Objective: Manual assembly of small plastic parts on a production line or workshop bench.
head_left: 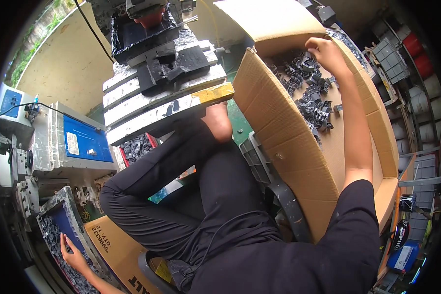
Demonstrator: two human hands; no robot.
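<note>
My right hand (324, 53) is over the far end of a big open cardboard box (284, 115). Its fingers are curled in toward the thumb; whatever they may hold is too small or hidden to make out. Many black curved clip-like parts (314, 105) lie heaped inside the box, some just below this hand. Low on the left, my left hand (75, 256) hovers at a dark-rimmed tray (67, 218) with a blue inside, its fingers spread and nothing seen in them. Small black pieces (51, 235) fill that tray's left side.
Ahead stands a machine with an ink-smeared slotted metal table (166, 105) bearing a black fixture block (174, 68). A grey cabinet with a blue panel (85, 142) is on the left. Another cardboard box (113, 250) sits beside my leg. Shelves with crates and buckets (418, 105) line the right.
</note>
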